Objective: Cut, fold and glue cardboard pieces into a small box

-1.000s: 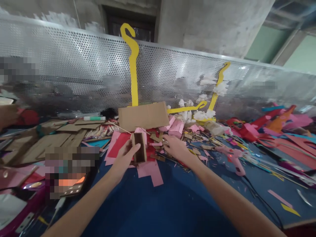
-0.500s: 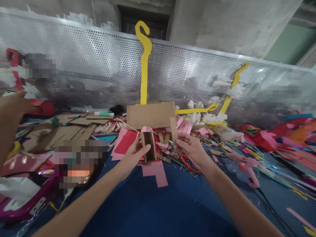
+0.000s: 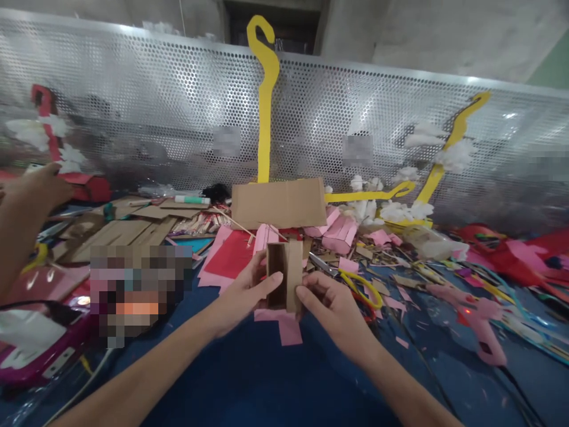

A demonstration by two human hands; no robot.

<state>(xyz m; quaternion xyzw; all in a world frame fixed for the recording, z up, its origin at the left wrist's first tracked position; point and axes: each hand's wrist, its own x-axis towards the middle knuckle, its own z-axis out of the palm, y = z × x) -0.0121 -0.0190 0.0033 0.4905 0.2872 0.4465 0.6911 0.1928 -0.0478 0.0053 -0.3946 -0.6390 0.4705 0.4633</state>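
Observation:
My left hand [image 3: 253, 286] is closed round the left side of a small open cardboard box [image 3: 277, 279], its thumb over the near edge. A narrow cardboard strip [image 3: 294, 276] is pinched in my right hand [image 3: 326, 299], held upright against the right side of the box's opening. Behind them stands a larger brown cardboard piece [image 3: 279, 203], with a tall yellow hooked strip [image 3: 265, 107] rising at its back. Pink paper [image 3: 290, 331] lies under my hands, and red paper [image 3: 229, 255] is to the left. Yellow-handled scissors [image 3: 362, 287] rest right of my right hand.
A pink glue gun [image 3: 478, 320] with a lit red light lies on the right, its cord trailing forward. Cardboard sheets [image 3: 118, 240] are heaped at left. Another person's hand [image 3: 38, 193] reaches in from the left edge. A perforated metal panel [image 3: 320, 124] runs along the back.
My right hand has brought the cardboard strip left and down to the box. The box has turned slightly and come nearer the strip. The view has shifted a little.

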